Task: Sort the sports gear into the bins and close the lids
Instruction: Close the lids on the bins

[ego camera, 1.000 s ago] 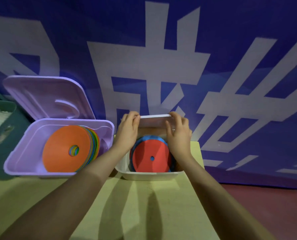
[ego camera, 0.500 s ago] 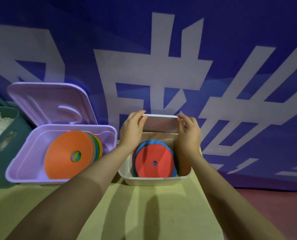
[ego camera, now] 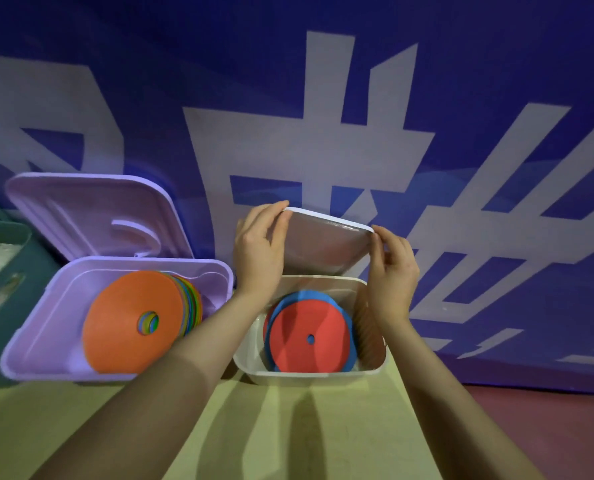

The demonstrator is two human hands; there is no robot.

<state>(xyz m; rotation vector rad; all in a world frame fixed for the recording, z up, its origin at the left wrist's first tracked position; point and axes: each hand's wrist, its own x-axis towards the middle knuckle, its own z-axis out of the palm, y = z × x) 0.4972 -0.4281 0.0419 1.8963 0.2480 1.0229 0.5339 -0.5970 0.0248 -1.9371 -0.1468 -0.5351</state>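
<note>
Lid-closing step, white bin (ego camera: 309, 375). Left hand (ego camera: 259, 249) and right hand (ego camera: 392, 268) pinching opposite top corners of raised lid (ego camera: 326, 244), tilted up behind red and blue discs (ego camera: 309, 336). Next, likely: swing down, press onto rim. Purple bin (ego camera: 46, 341) open too.

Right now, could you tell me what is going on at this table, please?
A person is packing flat sports discs into bins. Both hands, left hand and right hand, hold the white lid by its corners, tilted above the white bin, which holds red and blue discs. Beside it, the purple bin with an orange-topped disc stack has its purple lid standing open.
</note>
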